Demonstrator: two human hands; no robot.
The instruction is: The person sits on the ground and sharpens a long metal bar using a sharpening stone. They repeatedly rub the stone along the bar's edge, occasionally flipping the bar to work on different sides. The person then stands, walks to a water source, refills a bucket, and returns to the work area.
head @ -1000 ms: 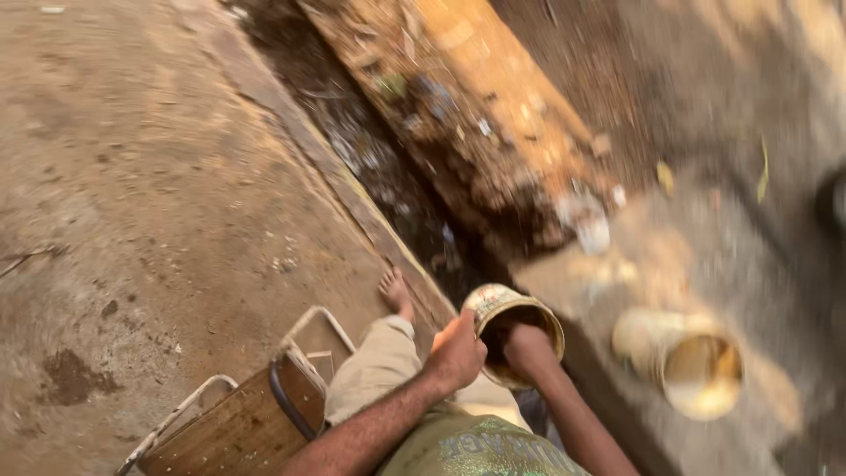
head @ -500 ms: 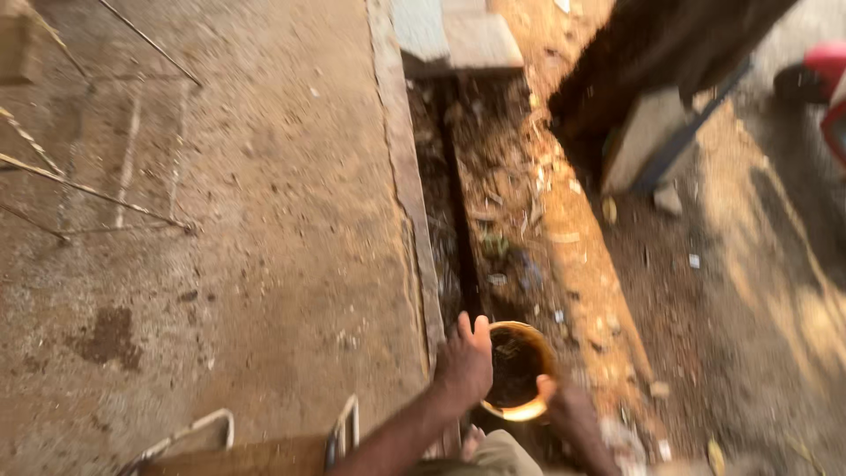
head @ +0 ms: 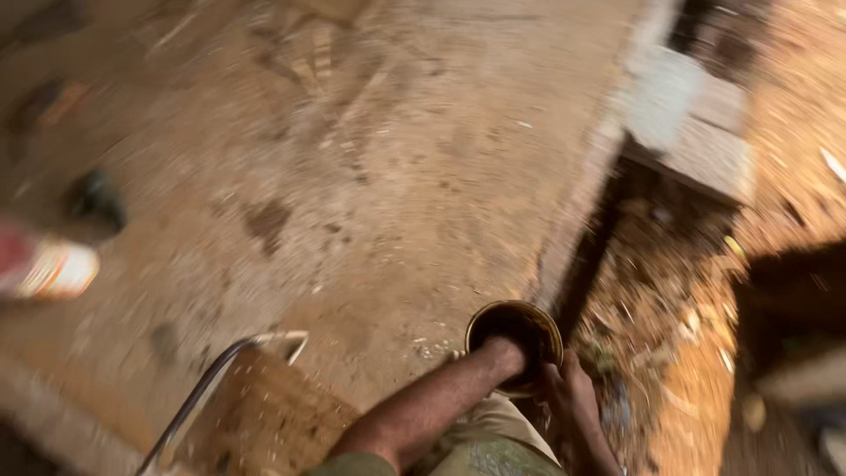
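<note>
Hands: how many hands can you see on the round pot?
2. The left hand reaches down inside the round pot, so its fingers are hidden. The right hand holds the pot's outer side, next to the ditch.

Below you a dusty concrete floor (head: 370,176), dark stains on it, a blurred red-and-white can (head: 44,264) lying at your left, a grey slab (head: 696,123) bridging the litter-filled drain (head: 608,247) on your right
</note>
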